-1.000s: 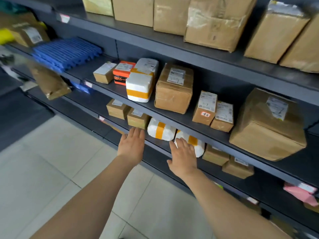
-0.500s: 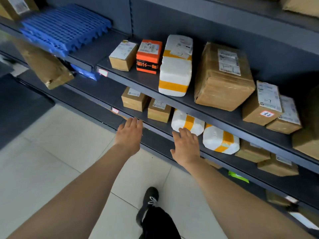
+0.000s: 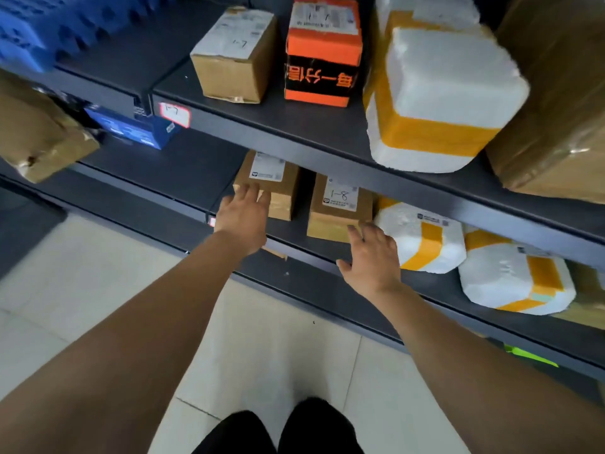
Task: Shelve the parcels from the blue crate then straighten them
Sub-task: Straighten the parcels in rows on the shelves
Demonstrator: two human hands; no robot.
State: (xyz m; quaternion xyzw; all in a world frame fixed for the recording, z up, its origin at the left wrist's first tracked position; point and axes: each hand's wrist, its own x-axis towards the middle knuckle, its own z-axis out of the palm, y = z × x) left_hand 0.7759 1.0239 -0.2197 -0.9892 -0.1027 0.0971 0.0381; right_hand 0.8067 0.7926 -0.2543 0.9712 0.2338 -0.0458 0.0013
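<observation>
Two small cardboard parcels stand side by side on the lower dark shelf [image 3: 294, 253]. My left hand [image 3: 244, 217] reaches in with fingers straight, its fingertips touching the front of the left parcel [image 3: 278, 185]. My right hand [image 3: 371, 257] is spread flat at the front right corner of the parcel marked 1-8 [image 3: 337, 208]. Neither hand grips anything. Two white foam parcels with orange tape [image 3: 425, 240] [image 3: 514, 283] lie to the right on the same shelf. A blue crate [image 3: 39, 24] sits at the upper left.
The upper shelf [image 3: 294, 126] carries a brown box [image 3: 235, 57], an orange and black box [image 3: 322, 57], a large white foam parcel [image 3: 438, 103] and a big taped carton [image 3: 563, 109]. A brown bag [image 3: 36, 139] hangs at the left. Pale floor tiles [image 3: 82, 290] lie below.
The view has dropped and closed in on the lower shelf. Both hands moved forward from the shelf edge onto the two cardboard parcels.
</observation>
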